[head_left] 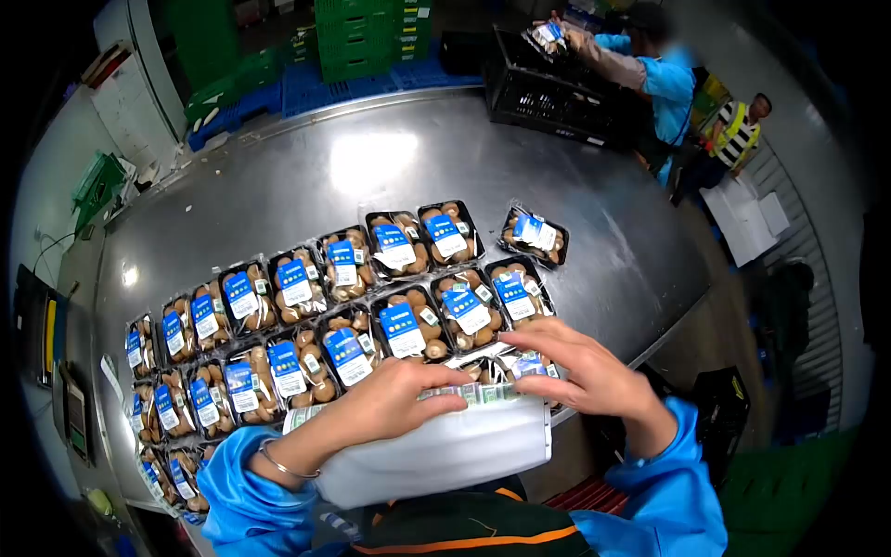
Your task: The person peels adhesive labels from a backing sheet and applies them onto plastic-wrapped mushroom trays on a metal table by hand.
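My left hand (394, 399) grips a white strip of label backing (436, 455) that carries small stickers along its top edge. My right hand (585, 371) hovers at the strip's right end, fingers spread, touching the sticker row just above a mushroom pack (506, 367). Several black trays of brown mushrooms with blue and white labels (404, 330) lie in rows on the steel table (390, 167) in front of me. One wrapped pack (534, 234) sits apart at the right end.
At the far side a person in a blue jacket (664, 79) reaches into a black crate (548, 88). Another person in a striped vest (738, 135) stands beyond. Green crates (367, 37) and blue pallets are stacked behind the table.
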`<state>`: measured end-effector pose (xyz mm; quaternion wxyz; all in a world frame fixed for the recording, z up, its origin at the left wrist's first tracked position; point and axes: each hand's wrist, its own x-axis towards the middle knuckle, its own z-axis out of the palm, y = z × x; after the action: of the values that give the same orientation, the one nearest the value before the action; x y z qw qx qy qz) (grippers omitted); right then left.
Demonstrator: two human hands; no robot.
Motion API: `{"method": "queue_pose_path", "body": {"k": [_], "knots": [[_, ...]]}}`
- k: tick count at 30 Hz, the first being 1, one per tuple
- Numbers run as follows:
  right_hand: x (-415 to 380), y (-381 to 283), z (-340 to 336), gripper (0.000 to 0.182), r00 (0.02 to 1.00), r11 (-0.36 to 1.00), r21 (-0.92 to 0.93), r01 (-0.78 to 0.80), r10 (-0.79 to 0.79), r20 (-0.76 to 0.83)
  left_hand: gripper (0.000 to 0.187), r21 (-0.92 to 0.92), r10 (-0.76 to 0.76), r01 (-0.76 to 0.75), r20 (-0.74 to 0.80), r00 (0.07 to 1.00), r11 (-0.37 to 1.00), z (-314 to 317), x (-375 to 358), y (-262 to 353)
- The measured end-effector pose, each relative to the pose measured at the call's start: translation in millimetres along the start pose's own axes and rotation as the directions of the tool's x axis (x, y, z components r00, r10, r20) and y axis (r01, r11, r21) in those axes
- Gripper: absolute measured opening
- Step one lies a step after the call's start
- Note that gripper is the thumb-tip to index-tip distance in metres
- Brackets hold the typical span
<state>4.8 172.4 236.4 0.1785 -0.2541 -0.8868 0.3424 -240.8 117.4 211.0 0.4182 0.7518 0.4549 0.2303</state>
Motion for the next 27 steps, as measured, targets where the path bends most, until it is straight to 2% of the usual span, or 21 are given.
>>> {"method": "queue_pose_path", "body": {"k": [1, 2, 3, 4, 7, 9, 11, 15, 16, 19, 20, 23, 24, 27], "knots": [[12, 8, -11, 0.035, 0.989, 0.997, 0.078, -0.021, 0.009, 0.148, 0.025, -0.01, -0.064, 0.064, 0.04, 0.997, 0.998, 9, 7, 6], [17, 12, -17, 0.034, 0.917, 0.995, 0.04, -0.09, 0.067, 0.393, 0.024, 0.009, -0.054, 0.054, 0.008, 0.999, 0.999, 22, 7, 12], [30, 25, -27, 0.034, 0.794, 0.994, -0.037, -0.099, 0.101, 0.599, 0.023, 0.061, -0.019, 0.022, -0.057, 0.998, 0.998, 25, 20, 10], [32, 33, -29, 0.026, 0.805, 0.996, -0.047, -0.073, 0.087, 0.587, 0.022, 0.11, 0.014, -0.001, -0.111, 0.994, 0.994, 27, 30, 10], [29, 48, -38, 0.018, 0.879, 0.991, 0.011, -0.131, 0.111, 0.464, 0.021, 0.158, 0.093, -0.066, -0.167, 0.982, 0.985, 29, 50, 7], [24, 63, -36, 0.013, 0.949, 0.995, 0.077, -0.06, 0.033, 0.315, 0.018, 0.129, 0.171, -0.149, -0.181, 0.968, 0.98, 30, 67, 8], [22, 70, -32, 0.012, 0.978, 0.994, 0.109, -0.006, -0.016, 0.207, 0.017, 0.14, 0.125, -0.101, -0.178, 0.976, 0.985, 31, 74, 6], [19, 81, -37, 0.022, 0.994, 0.979, 0.202, 0.006, -0.028, 0.103, 0.016, 0.042, 0.036, -0.029, -0.177, 0.984, 0.999, 24, 84, -2], [22, 78, -45, 0.027, 0.965, 0.966, 0.196, -0.171, 0.124, 0.23, 0.016, 0.052, 0.03, -0.022, -0.158, 0.987, 0.998, 23, 86, -3], [32, 90, -43, 0.025, 0.971, 0.987, 0.158, -0.038, -0.001, 0.238, 0.016, 0.07, 0.02, -0.013, -0.111, 0.994, 0.997, 24, 89, -8], [37, 93, -41, 0.021, 0.966, 0.991, 0.115, 0.063, -0.09, 0.241, 0.016, 0.064, 0.021, -0.014, -0.109, 0.994, 0.998, 26, 90, -9], [36, 102, -27, 0.017, 0.933, 0.991, 0.062, 0.118, -0.132, 0.333, 0.017, 0.071, -0.061, 0.061, -0.012, 0.998, 0.996, 27, 91, -11], [33, 102, -22, 0.014, 0.939, 0.995, 0.014, 0.103, -0.102, 0.327, 0.017, 0.073, -0.105, 0.104, 0.013, 0.994, 0.992, 28, 90, -12], [22, 107, -7, 0.011, 0.96, 0.994, 0.047, 0.095, -0.104, 0.261, 0.018, -0.018, -0.216, 0.219, 0.1, 0.971, 0.976, 28, 89, -18]]}}
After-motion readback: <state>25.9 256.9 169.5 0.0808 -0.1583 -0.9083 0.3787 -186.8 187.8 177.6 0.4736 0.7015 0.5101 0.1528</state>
